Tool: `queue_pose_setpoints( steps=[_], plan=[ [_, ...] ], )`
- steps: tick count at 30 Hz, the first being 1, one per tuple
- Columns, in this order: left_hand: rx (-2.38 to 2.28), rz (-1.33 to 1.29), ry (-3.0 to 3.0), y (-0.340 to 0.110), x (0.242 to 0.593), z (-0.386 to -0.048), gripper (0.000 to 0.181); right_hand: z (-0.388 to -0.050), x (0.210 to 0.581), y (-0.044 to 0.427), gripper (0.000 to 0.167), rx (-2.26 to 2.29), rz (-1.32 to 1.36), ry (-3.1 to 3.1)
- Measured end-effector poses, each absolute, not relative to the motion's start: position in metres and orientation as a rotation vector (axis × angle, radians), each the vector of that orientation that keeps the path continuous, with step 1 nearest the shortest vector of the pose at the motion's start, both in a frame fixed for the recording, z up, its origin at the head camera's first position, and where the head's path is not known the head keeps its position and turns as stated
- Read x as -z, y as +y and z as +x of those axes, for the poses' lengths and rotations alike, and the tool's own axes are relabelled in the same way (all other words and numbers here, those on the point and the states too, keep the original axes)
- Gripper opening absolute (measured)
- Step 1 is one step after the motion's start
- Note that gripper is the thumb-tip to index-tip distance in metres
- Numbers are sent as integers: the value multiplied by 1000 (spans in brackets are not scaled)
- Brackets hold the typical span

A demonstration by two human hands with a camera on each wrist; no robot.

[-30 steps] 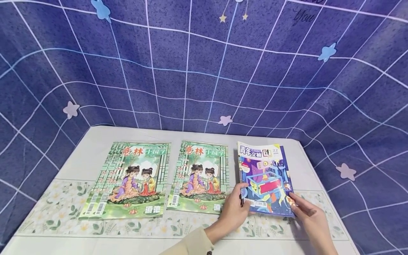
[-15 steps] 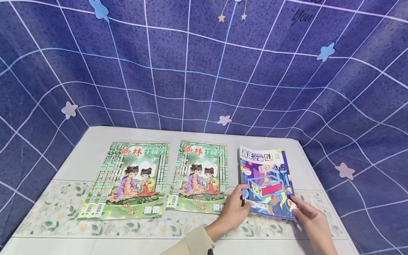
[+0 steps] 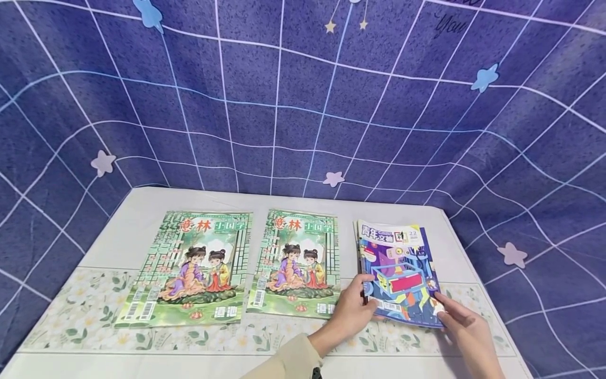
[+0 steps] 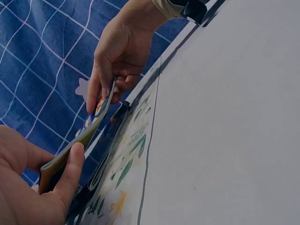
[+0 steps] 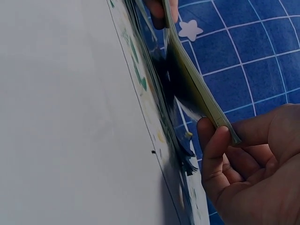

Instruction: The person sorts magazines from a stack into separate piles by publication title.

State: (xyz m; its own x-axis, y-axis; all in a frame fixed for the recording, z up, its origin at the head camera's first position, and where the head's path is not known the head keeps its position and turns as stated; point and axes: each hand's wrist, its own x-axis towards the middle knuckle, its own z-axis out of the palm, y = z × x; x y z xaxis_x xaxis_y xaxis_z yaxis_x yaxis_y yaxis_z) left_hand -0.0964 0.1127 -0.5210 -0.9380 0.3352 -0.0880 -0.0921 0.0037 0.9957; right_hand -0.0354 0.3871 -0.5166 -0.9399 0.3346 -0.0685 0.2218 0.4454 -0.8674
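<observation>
A purple magazine [image 3: 402, 263] with a white title band is held slightly raised at the right of the table. My left hand [image 3: 352, 310] pinches its lower left edge, thumb on one face and fingers on the other. At the lower right edge, my right hand [image 3: 466, 331] pinches it between thumb and fingers. Both wrist views show a gap under the held magazine [image 5: 199, 89]. Below it lie more magazines [image 5: 164, 103], mostly hidden, their number unclear.
Left of my hands lies a green magazine [image 3: 298, 263] with two cartoon children. Farther left, overlapping green magazines [image 3: 203, 268] bear the same cover. They rest on a white table [image 3: 113, 221] with a floral strip [image 3: 85, 310]. A blue grid-patterned curtain [image 3: 303, 105] hangs behind.
The purple magazine has shifted slightly toward me and to the right, with both hands keeping hold of its edges. The green magazines have stayed put.
</observation>
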Motion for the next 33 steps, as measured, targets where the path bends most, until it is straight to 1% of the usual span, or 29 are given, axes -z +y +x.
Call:
queue_pose_setpoints(
  steps=[16,24,33],
  plan=[
    [-2015,201,1869,112,521,-97,54,-47,515,402,44,-1609,-506,-2542],
    [-2007,250,1880,105,515,-91,54,-53,517,407,44,-1582,-490,-2556],
    [-1964,301,1918,99,510,-88,51,-55,523,408,46,-1474,-378,-2561]
  ],
)
